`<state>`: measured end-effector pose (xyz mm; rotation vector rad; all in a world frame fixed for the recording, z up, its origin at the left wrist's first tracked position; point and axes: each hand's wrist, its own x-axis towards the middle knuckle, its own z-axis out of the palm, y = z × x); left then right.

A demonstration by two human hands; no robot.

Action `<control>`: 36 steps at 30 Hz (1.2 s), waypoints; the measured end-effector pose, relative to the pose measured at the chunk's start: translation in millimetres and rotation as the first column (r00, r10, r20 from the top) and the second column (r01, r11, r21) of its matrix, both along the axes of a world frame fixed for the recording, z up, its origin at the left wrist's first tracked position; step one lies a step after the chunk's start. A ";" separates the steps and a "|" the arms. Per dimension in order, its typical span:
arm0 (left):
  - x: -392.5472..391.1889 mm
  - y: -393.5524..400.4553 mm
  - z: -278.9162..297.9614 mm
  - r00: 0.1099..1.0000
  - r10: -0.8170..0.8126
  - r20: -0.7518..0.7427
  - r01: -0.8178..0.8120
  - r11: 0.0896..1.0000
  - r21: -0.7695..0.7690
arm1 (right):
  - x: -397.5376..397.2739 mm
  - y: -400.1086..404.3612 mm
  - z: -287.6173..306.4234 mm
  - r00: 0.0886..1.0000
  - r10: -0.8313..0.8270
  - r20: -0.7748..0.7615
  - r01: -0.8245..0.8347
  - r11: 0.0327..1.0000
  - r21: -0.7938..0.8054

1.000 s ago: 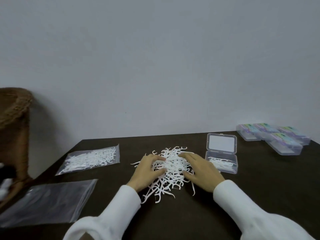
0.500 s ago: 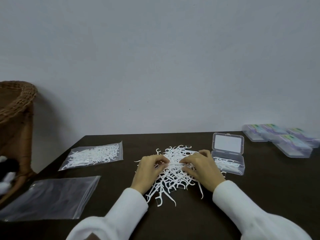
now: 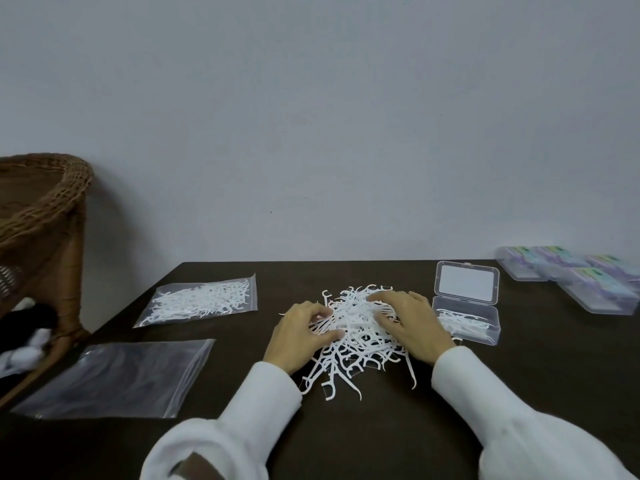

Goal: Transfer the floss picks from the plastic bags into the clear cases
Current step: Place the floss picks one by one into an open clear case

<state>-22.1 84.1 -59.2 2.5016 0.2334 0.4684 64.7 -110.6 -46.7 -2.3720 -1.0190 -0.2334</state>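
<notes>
A loose pile of white floss picks (image 3: 356, 344) lies on the dark table (image 3: 381, 438). My left hand (image 3: 298, 336) grips picks at the pile's left side, thumb and curled fingers closed on them. My right hand (image 3: 412, 327) lies over the pile's right side, its fingers and thumb pinching picks. Just right of that hand stands an open clear case (image 3: 485, 327) with its lid (image 3: 465, 282) raised and a few picks inside. A sealed plastic bag of picks (image 3: 204, 301) lies at the back left. An empty plastic bag (image 3: 117, 377) lies nearer on the left.
Several closed cases with coloured labels (image 3: 571, 275) sit at the table's back right corner. A wicker basket (image 3: 41, 216) stands off the table's left edge, with black and white items (image 3: 31, 337) below it. A plain wall rises behind the table.
Both hands stayed on the pile, working their fingers through the picks. My right hand reached a little further over the pile's top. The view drifted slightly left and down.
</notes>
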 end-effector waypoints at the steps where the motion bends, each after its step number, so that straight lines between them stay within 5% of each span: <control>1: -0.2 -0.6 0.1 1.000 -0.004 -0.009 0.004 1.000 0.001 | 0.7 3.1 0.2 0.999 -0.006 -0.032 0.004 0.998 -0.067; 17: 1.4 -4.5 3.3 0.997 0.005 0.082 -0.005 1.000 0.007 | 2.3 7.0 5.2 0.996 0.059 -0.061 -0.071 0.969 -0.236; 26: 1.3 -9.0 7.5 0.984 0.033 0.177 -0.020 0.997 -0.076 | 5.9 4.0 3.2 0.974 0.100 -0.202 -0.083 0.993 0.087; 36: 1.6 -14.1 20.0 0.929 0.081 0.362 0.023 0.962 -0.274 | 14.0 -10.3 14.4 0.908 0.178 -0.378 0.010 0.896 0.444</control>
